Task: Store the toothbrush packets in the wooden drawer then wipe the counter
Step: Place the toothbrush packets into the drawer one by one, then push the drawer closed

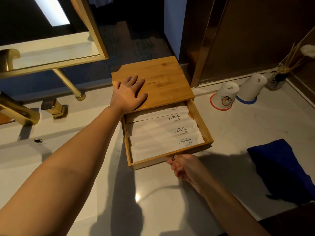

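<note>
A wooden box [163, 79] stands on the white counter [238, 130], and its drawer [202, 126] is pulled out toward me. Several white toothbrush packets [163, 133] printed "BRUSHING TEETH" lie stacked flat inside the drawer. My left hand [129, 94] rests flat on the box lid with fingers spread. My right hand [184, 166] is closed on the small metal knob [173, 157] at the drawer's front. A dark blue cloth [279, 166] lies crumpled on the counter to the right.
Two upturned white cups [226, 94] sit on coasters behind the drawer at right, beside a reed diffuser [279, 77]. A gold tap [20, 111] and handle [54, 108] stand at the sink [25, 150] on the left. A gold-framed mirror [51, 48] hangs behind.
</note>
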A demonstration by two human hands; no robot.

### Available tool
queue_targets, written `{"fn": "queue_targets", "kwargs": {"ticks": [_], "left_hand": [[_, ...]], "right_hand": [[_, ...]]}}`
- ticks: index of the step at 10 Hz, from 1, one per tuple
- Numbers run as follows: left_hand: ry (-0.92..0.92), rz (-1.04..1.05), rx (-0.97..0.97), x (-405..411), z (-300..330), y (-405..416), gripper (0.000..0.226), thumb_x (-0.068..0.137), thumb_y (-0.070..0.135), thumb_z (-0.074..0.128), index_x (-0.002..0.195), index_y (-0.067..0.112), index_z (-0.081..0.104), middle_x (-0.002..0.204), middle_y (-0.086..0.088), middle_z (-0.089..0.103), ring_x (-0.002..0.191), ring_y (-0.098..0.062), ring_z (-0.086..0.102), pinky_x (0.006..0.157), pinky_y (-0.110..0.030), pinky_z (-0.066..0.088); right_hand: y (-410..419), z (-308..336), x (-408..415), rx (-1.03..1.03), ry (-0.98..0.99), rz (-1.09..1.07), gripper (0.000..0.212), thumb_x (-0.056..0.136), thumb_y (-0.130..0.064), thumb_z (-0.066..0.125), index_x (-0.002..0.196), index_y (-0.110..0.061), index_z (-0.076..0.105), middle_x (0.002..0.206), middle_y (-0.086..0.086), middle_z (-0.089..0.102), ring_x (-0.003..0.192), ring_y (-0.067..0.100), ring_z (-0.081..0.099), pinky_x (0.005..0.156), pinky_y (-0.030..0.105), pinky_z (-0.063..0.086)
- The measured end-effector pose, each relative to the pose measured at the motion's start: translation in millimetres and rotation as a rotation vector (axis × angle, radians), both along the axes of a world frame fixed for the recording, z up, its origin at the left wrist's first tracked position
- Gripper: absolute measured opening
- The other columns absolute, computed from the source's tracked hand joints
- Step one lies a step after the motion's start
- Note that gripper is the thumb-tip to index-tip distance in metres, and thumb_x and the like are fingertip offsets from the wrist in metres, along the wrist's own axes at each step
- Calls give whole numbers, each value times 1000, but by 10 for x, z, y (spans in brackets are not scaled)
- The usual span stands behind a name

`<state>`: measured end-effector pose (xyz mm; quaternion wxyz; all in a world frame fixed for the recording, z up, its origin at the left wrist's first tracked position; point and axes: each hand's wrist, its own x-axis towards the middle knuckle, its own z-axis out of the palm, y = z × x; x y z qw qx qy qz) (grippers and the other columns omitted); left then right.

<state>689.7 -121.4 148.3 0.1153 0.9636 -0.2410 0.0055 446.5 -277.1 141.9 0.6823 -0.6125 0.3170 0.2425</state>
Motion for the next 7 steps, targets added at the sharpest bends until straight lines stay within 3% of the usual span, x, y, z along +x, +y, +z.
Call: {"fn": "queue_targets", "kwargs": {"ticks": [2,4,7], "left_hand": [[11,-4,1,-8,3,2,64,88,60,28,146,33,22,159,-2,18,147,-24,12,117,-52,6],[-1,-9,14,-9,-1,6,65,88,60,25,146,33,20,159,-2,17,147,-24,12,117,-51,7],[-16,-17,18,15,-25,24,63,89,60,25,146,34,20,159,-2,18,147,-23,12,117,-52,10]], "right_hand": [[14,-73,36,19,-31,-37,26,94,-15,46,80,-6,65,61,2,52,52,7,45,52,19,37],[112,-108,258,-19,-112,-84,27,94,-15,48,74,-8,65,61,3,54,48,8,46,43,15,36],[123,-240,670,-66,-133,-112,31,94,-18,49,67,-13,64,56,0,55,44,6,47,41,16,36]]}}
